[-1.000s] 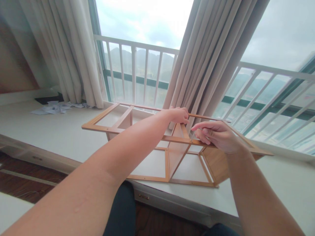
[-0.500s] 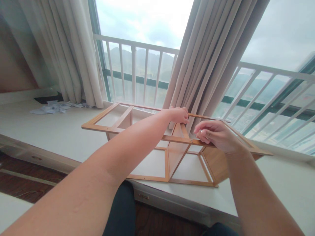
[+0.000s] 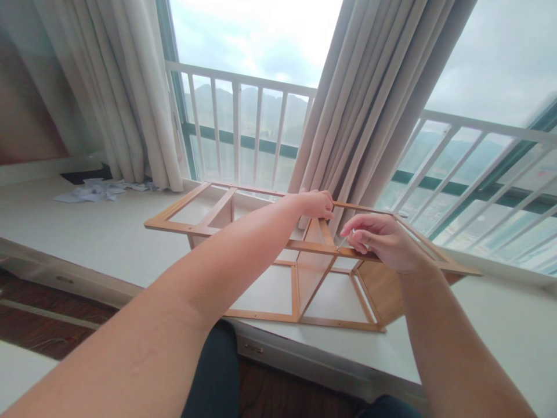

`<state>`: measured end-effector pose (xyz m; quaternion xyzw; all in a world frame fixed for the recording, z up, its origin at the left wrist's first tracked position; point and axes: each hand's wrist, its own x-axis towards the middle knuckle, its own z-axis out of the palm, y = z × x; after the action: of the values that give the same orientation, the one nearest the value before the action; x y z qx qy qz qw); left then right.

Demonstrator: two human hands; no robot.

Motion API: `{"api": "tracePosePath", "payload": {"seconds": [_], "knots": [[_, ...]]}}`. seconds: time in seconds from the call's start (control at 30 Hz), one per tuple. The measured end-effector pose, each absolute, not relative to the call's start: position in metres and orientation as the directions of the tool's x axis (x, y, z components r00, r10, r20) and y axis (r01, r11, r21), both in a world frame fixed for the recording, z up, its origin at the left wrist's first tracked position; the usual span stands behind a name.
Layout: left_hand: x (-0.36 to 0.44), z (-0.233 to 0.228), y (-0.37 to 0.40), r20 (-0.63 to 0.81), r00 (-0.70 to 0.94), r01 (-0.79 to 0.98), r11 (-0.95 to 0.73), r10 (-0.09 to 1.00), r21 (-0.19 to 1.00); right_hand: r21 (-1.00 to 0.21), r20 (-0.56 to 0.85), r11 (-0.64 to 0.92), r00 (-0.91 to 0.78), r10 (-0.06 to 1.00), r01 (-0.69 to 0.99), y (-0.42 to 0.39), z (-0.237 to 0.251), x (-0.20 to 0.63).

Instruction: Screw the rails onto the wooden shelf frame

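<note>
Wooden shelf frame (image 3: 261, 232) standing on the white window ledge (image 3: 87, 232), held at its top rails.
Left hand (image 3: 315, 204) stays curled around the rear rail; right hand (image 3: 383, 241), its fingers reopened slightly since half a second ago, pinches a small metal tool (image 3: 346, 239) at the front rail joint, suggesting turning continues.

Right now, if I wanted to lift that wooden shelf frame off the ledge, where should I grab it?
Probably grip the wooden shelf frame by its top rails, one hand on each, from above. The rails are thin, bare and open underneath, so fingers can wrap them, as the left hand already does on the far rail.
</note>
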<state>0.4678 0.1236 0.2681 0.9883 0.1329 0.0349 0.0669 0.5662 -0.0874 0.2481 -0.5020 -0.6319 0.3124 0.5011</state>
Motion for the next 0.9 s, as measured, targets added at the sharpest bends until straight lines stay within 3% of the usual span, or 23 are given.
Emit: {"api": "tracePosePath", "payload": {"seconds": [0.9], "knots": [[0.4695,0.2658,0.1274,0.051,0.963,0.255,-0.957,0.264,0.136,-0.898,0.254,0.244,-0.021,0.967,0.366,-0.0838,0.2528,0.5562]]}}
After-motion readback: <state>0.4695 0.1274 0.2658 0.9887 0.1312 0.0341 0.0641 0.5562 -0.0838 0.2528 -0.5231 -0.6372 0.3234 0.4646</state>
